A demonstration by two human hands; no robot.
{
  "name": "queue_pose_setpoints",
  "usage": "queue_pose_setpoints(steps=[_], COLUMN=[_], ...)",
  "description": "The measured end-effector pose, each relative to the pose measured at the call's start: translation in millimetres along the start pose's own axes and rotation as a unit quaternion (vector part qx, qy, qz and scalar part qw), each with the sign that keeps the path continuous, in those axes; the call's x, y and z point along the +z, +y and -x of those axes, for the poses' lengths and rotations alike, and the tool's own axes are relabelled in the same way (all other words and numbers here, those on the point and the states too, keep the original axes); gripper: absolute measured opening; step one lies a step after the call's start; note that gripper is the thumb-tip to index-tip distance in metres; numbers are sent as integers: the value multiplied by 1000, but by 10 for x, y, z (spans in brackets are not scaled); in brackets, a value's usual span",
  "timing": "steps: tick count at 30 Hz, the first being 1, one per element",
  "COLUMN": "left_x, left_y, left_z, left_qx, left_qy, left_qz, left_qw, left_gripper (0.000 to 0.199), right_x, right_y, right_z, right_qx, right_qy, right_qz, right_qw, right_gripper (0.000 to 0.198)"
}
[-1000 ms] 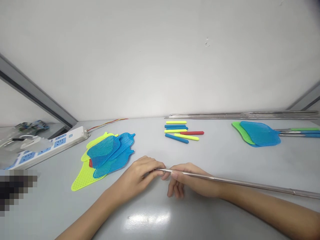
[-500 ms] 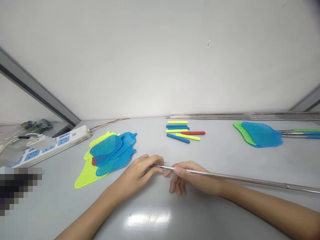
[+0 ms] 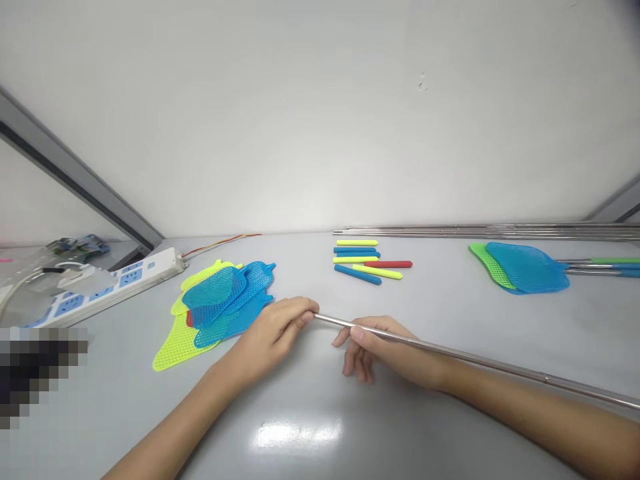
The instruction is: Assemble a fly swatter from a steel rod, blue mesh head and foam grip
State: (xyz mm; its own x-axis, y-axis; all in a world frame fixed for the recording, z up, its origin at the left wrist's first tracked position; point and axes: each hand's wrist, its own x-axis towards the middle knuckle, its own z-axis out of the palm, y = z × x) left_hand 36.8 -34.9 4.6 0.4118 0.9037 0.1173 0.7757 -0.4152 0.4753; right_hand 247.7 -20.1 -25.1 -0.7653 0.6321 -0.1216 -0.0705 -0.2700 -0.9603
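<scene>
A long thin metal rod [image 3: 470, 358] slants across the front of the table and runs out of view at the right. My left hand [image 3: 280, 333] is closed on its left tip, which the fingers hide. Farther along, my right hand [image 3: 383, 347] pinches the rod between thumb and index finger, with the other fingers hanging loosely curled below. Just left of my left hand lies a pile of blue mesh swatter heads [image 3: 235, 323] and yellow mesh swatter heads [image 3: 175, 347], with a bit of a red one [image 3: 189, 319] showing.
Several blue, yellow and red handle sleeves [image 3: 357, 277] lie mid-table. Behind them, metal rods [image 3: 475, 232] rest along the wall. Swatters with blue and green heads [image 3: 530, 267] lie at the right. A white power strip [image 3: 163, 263] and cables occupy the left.
My left hand has moved slightly up and left, and its fingers have closed over the rod's tip. The rod now slopes more steeply down to the right. The camera view has shifted slightly.
</scene>
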Motion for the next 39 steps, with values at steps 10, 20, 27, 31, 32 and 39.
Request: queue_pose_setpoints(steps=[10, 20, 27, 31, 32, 39], left_x=[-17, -42, -43, -50, -50, -57], left_y=[-128, -131, -167, -204, -209, -183], left_z=[-54, -63, -68, -77, -80, -83], left_qx=[-46, -108, -89, -76, -72, -44], left_qy=[141, 172, 119, 97, 89, 43], left_qz=[-24, -20, -12, -19, -20, -40], left_qw=[989, 979, 989, 992, 993, 997], left_gripper=[23, 26, 28, 25, 25, 24], right_x=[-3, -34, -58, -44, -41, -36], right_y=[33, 47, 66, 62, 60, 57], right_z=[12, 30, -25, -20, -16, -8], right_qx=[-60, -128, -100, -91, -88, -80], right_qy=[71, 203, 259, 215, 206, 202], right_qz=[-7, -19, -74, -47, -38, -19], right_qw=[996, 970, 958, 971, 974, 976], right_gripper=[36, 44, 47, 46, 45, 44])
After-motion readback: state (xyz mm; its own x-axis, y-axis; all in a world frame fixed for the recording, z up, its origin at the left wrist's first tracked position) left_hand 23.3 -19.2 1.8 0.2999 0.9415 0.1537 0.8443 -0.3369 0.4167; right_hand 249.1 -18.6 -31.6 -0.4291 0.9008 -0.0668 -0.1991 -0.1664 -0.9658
